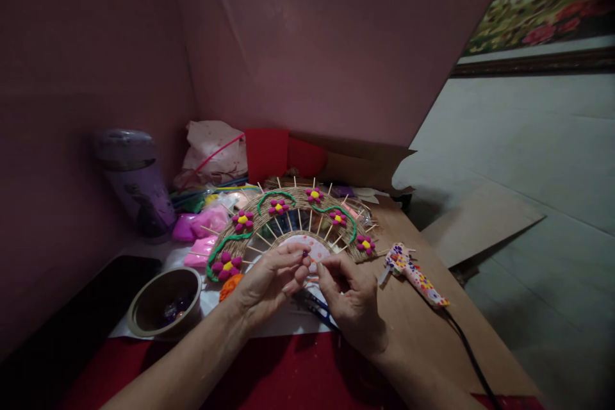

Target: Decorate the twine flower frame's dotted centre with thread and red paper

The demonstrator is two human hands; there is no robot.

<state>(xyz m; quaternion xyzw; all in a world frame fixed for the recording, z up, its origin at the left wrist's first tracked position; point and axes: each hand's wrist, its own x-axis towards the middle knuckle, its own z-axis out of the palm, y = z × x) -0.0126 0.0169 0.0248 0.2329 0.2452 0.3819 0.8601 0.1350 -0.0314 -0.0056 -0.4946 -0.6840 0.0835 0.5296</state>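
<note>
Between the fingertips of my left hand (276, 275) is a small dark purple bead (306, 253). My right hand (350, 295) is closed in a pinch close beside it; whatever its fingers hold is too small to make out. Just beyond both hands lies a half-round fan (228, 245) woven of brown twine over thin wooden sticks. It carries magenta clay-like flowers (278, 207) with yellow centres and green curling vines (225, 243). A brown bowl (139, 301) with shiny dark beads (175, 311) in it stands left of my left forearm.
Scissors (319, 307) with dark blue handles lie under my hands. At right on the brown board (461, 333) is a flower-patterned glue gun (416, 275) with a black cord. A purple tumbler (139, 186), pink packets (204, 224) and red card (266, 154) stand behind.
</note>
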